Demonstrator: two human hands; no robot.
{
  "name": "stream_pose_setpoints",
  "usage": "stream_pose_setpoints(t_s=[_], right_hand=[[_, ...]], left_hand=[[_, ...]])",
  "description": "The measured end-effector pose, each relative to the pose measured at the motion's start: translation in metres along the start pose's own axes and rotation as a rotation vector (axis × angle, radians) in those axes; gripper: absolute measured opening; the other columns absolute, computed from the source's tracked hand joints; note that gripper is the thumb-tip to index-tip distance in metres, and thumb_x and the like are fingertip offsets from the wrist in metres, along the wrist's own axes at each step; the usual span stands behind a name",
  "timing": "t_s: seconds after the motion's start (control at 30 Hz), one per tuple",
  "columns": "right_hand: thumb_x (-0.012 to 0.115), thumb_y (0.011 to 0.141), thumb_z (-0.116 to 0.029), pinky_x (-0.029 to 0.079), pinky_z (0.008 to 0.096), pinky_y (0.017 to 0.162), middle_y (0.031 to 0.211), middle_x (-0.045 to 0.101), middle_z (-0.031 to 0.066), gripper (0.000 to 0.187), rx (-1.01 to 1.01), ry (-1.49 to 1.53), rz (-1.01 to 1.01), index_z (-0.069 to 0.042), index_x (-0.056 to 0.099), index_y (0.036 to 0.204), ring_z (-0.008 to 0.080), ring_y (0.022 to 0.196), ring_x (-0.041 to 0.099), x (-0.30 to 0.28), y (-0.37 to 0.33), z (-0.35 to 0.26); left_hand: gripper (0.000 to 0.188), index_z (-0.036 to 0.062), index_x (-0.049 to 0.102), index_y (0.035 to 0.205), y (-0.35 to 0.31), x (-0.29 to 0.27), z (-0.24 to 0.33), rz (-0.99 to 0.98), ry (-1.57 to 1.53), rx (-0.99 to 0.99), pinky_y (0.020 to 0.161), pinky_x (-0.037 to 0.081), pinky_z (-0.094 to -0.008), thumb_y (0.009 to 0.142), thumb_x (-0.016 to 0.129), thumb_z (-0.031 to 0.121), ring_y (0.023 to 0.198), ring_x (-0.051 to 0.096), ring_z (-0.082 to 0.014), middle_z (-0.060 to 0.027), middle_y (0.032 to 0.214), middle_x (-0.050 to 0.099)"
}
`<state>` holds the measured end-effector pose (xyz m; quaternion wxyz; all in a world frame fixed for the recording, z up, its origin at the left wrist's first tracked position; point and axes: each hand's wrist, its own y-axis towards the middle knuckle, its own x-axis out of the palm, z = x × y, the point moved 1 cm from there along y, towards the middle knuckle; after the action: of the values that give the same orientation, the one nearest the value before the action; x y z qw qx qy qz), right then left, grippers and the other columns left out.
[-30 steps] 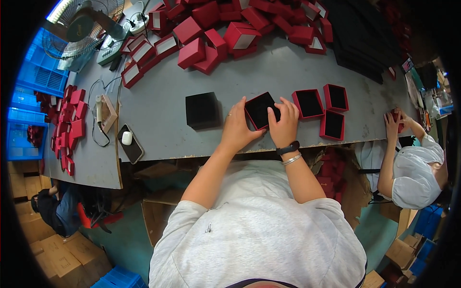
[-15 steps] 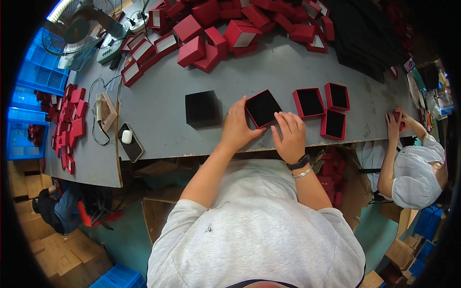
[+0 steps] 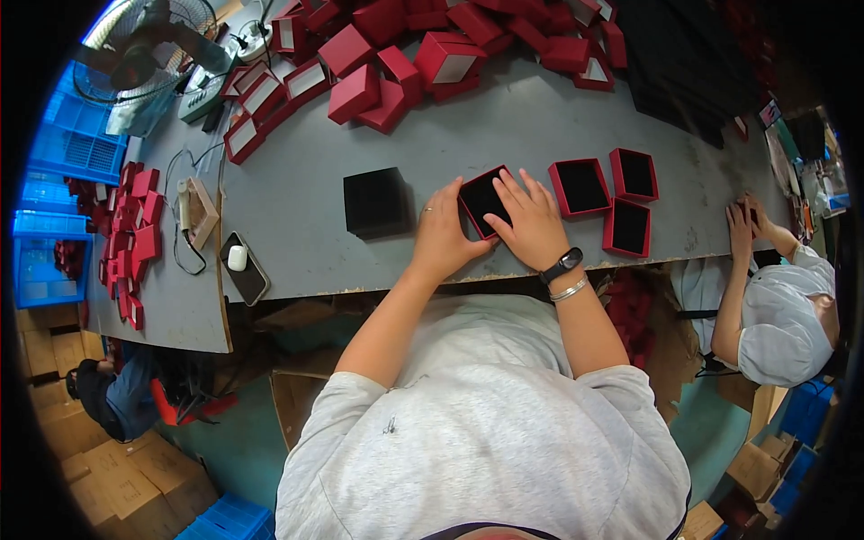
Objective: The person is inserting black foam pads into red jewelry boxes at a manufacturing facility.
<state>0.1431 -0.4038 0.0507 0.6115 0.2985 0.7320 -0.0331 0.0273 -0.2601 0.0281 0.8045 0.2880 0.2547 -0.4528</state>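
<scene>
- Red tray (image 3: 481,196) with black lining lies on the grey table (image 3: 306,207), tilted like a diamond, directly between both hands.
- Left hand (image 3: 439,236) curls its fingers against the tray's left edge.
- Right hand (image 3: 533,225) lies spread flat over the tray's right side, nearer its centre.
- Black box (image 3: 377,202) stands just left.

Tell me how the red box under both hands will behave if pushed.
The red box looks like stiff card, probably light, so it should slide on the grey table. Low and flat, it seems unlikely to tip or roll.
</scene>
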Motion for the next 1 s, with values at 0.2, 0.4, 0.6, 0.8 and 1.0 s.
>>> stream_pose_setpoints(t_s=[0.2,0.4,0.6,0.8,1.0], right_hand=[[0.067,0.093,-0.035,0.033,0.0479,0.115,0.142,0.058,0.0093,0.051,0.049,0.122,-0.026,-0.005,0.061,0.133,0.0307,0.138,0.046,0.003,-0.001,0.004],[0.066,0.093,-0.033,0.032,0.0462,0.116,0.138,0.061,0.0102,0.042,-0.212,0.127,-0.079,-0.007,0.065,0.127,0.0257,0.135,0.051,-0.012,-0.024,-0.015],[0.070,0.090,-0.033,0.032,0.0464,0.116,0.147,0.054,0.0102,0.048,-0.142,0.236,-0.233,-0.010,0.062,0.132,0.0280,0.137,0.048,-0.017,-0.019,-0.012],[0.078,0.081,-0.038,0.031,0.0466,0.118,0.154,0.045,0.0139,0.070,-0.172,0.192,-0.285,-0.011,0.054,0.141,0.0318,0.143,0.041,-0.021,-0.009,-0.010],[0.078,0.080,-0.039,0.029,0.0461,0.119,0.156,0.043,0.0153,0.080,-0.204,0.005,-0.354,-0.006,0.047,0.147,0.0295,0.145,0.039,-0.010,0.000,-0.021]], left_hand=[[0.108,-0.0008,0.035,0.148,0.000,-0.001,0.003,-0.019,0.000,-0.039,0.110,0.040,-0.0455,0.060,0.091,0.029,0.131,0.048,-0.0386,-0.0225,0.141,0.051],[0.103,-0.0012,0.039,0.145,0.001,-0.001,0.002,0.036,0.043,0.041,0.105,0.043,-0.0460,0.059,0.091,0.024,0.122,0.054,-0.0386,-0.0207,0.132,0.057],[0.104,-0.0006,0.039,0.146,0.001,-0.001,0.003,0.008,0.038,0.009,0.107,0.042,-0.0460,0.058,0.091,0.020,0.125,0.052,-0.0383,-0.0203,0.135,0.056],[0.102,-0.0003,0.040,0.146,0.000,0.002,0.001,0.029,0.038,0.010,0.108,0.041,-0.0460,0.060,0.088,0.025,0.127,0.051,-0.0384,-0.0211,0.137,0.055],[0.098,-0.0007,0.041,0.144,0.001,0.002,0.002,0.039,0.043,0.026,0.109,0.041,-0.0461,0.061,0.087,0.025,0.128,0.051,-0.0383,-0.0213,0.136,0.055]])
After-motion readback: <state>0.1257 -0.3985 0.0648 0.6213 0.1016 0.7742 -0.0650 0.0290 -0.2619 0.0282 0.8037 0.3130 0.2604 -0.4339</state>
